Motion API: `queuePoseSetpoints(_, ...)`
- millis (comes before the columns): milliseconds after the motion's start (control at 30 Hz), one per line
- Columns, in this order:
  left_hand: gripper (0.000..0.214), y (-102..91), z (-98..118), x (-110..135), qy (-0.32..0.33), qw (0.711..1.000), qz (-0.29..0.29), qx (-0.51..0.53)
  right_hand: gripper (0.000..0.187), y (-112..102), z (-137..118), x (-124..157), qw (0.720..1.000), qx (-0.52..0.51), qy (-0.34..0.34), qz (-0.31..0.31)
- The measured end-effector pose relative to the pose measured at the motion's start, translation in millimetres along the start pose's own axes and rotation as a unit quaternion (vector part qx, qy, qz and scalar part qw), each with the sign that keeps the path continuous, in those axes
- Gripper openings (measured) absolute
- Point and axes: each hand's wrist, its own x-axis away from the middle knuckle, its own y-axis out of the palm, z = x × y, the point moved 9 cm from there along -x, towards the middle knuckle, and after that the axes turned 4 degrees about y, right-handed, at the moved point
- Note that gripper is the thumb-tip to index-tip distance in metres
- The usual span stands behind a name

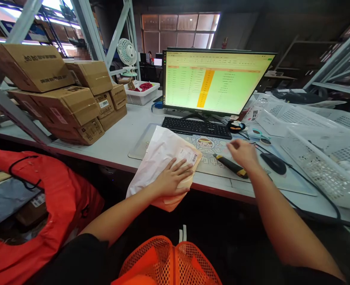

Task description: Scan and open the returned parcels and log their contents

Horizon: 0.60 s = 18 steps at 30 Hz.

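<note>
A white plastic mailer (pixel 159 152) with a printed label (pixel 187 155) lies aslant over the desk's front edge, its lower end overhanging. My left hand (pixel 175 178) rests flat on the mailer, fingers spread. My right hand (pixel 243 152) is above the desk mat, right of the mailer. Its thumb and fingers are pinched together; whatever may be between them is too small to make out. Just below that hand, a black and yellow utility knife (pixel 230 165) lies on the patterned desk mat (pixel 206 142). A black mouse (pixel 273 163) sits to the right.
Behind the mat stand a keyboard (pixel 196 126) and a lit monitor (pixel 216 81). Cardboard boxes (pixel 70 105) are stacked at left, near a white basket (pixel 142 94) and a fan (pixel 127 53). White crates (pixel 326 166) fill the right. A red bag (pixel 70 194) holding parcels stands lower left.
</note>
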Motion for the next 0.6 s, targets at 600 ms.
queuePoseSetpoints(600, 0.067, -1.7, 0, 1, -0.004, 0.999, 0.012, 0.038, 0.041, -43, 4, 48, 0.979, 0.138, -0.046, -0.144)
